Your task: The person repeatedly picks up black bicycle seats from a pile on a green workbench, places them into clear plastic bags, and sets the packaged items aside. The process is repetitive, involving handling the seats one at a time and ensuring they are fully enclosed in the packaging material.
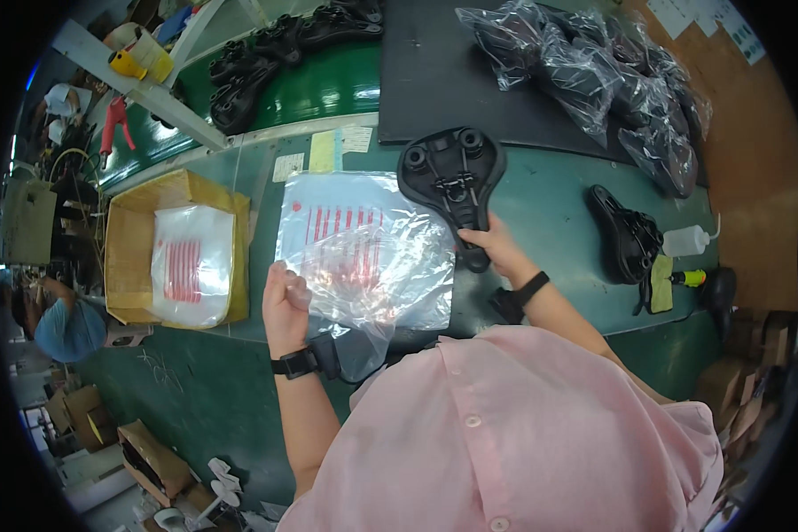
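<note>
My right hand (503, 252) grips a black bicycle saddle (442, 184) by its narrow nose, with its underside, rails and two round springs facing up. The saddle's wide end points away from me, over the right edge of a stack of clear plastic bags (328, 199) printed with red lines. My left hand (285, 303) is closed in a pinch on the left edge of a loose clear bag (363, 293) that lies crumpled over the stack. The saddle is outside that bag.
A yellow bin (241, 266) at left holds more printed bags. Bagged saddles (585, 75) are piled on a black mat (426, 80) at the far right. Another saddle (625, 235), a white bottle (685, 240) and a yellow-green tool (688, 278) sit at right. Several saddles (284, 40) line the green surface behind.
</note>
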The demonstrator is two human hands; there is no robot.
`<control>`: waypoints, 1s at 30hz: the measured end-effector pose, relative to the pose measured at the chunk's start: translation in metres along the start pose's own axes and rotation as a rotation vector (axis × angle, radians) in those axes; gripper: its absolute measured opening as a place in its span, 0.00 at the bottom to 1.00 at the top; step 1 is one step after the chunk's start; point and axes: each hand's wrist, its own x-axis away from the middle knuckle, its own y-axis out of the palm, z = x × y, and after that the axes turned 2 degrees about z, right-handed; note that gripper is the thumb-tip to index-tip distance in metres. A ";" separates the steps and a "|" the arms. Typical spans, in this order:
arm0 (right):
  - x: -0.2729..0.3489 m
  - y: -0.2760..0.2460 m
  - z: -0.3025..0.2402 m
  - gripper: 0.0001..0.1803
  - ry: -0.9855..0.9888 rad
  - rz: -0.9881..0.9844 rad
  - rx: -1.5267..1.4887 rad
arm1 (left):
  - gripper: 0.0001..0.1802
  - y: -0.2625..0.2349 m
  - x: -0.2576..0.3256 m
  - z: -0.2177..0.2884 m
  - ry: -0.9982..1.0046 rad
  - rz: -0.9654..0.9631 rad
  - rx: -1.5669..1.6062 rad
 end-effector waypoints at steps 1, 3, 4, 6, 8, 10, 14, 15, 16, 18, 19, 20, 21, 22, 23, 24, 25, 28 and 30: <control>0.000 -0.007 -0.007 0.29 -0.005 0.014 0.069 | 0.08 0.007 0.002 -0.002 0.058 0.003 -0.156; 0.015 0.010 -0.027 0.32 -0.206 -0.035 0.193 | 0.11 0.023 0.005 -0.017 0.015 -0.030 -0.382; 0.025 0.018 -0.040 0.34 -0.311 -0.057 0.252 | 0.12 0.030 0.005 -0.024 -0.009 -0.051 -0.496; 0.044 0.038 -0.061 0.36 -0.317 -0.092 0.525 | 0.13 0.027 0.000 -0.042 -0.011 -0.052 -0.393; 0.043 0.044 -0.040 0.36 -0.420 -0.208 0.650 | 0.15 0.022 -0.007 -0.058 -0.025 0.008 -0.274; 0.041 0.055 -0.015 0.35 -0.529 -0.212 0.890 | 0.16 0.032 -0.011 -0.065 0.069 0.249 -0.139; 0.034 0.067 0.012 0.33 -0.517 -0.260 1.156 | 0.17 -0.001 -0.007 -0.044 0.200 0.179 -0.411; 0.034 0.070 0.014 0.33 -0.516 -0.294 1.190 | 0.17 -0.004 -0.005 -0.039 0.296 0.123 -0.525; 0.034 0.074 0.015 0.33 -0.486 -0.308 1.197 | 0.17 -0.006 -0.001 -0.033 0.396 0.073 -0.635; 0.038 0.081 0.006 0.32 -0.414 -0.318 1.226 | 0.15 0.044 0.026 -0.017 0.589 -0.148 -0.938; 0.037 0.082 0.005 0.30 -0.368 -0.293 1.206 | 0.14 0.070 0.041 -0.010 0.688 -0.306 -1.064; 0.035 0.083 0.004 0.28 -0.329 -0.273 1.186 | 0.14 0.088 0.056 -0.007 0.755 -0.550 -1.189; 0.032 0.084 0.004 0.26 -0.296 -0.258 1.167 | 0.14 0.099 0.068 -0.006 0.687 -0.659 -1.411; 0.030 0.081 0.005 0.24 -0.183 -0.254 1.020 | 0.15 0.102 0.077 -0.005 0.605 -0.766 -1.631; 0.030 0.073 0.007 0.21 -0.080 -0.247 0.872 | 0.14 0.099 0.079 -0.004 0.548 -0.661 -1.662; 0.032 0.067 0.008 0.19 0.024 -0.235 0.723 | 0.14 0.077 0.068 -0.013 0.585 -0.507 -1.463; 0.041 0.067 0.004 0.14 0.061 -0.187 0.437 | 0.14 0.063 0.067 -0.022 0.560 -0.434 -1.447; 0.040 0.067 0.014 0.20 0.024 -0.083 -0.026 | 0.15 0.113 0.083 -0.035 0.325 -0.806 -1.234; 0.027 0.074 0.005 0.21 -0.022 0.020 0.011 | 0.21 0.146 0.089 -0.077 0.665 -1.129 -1.057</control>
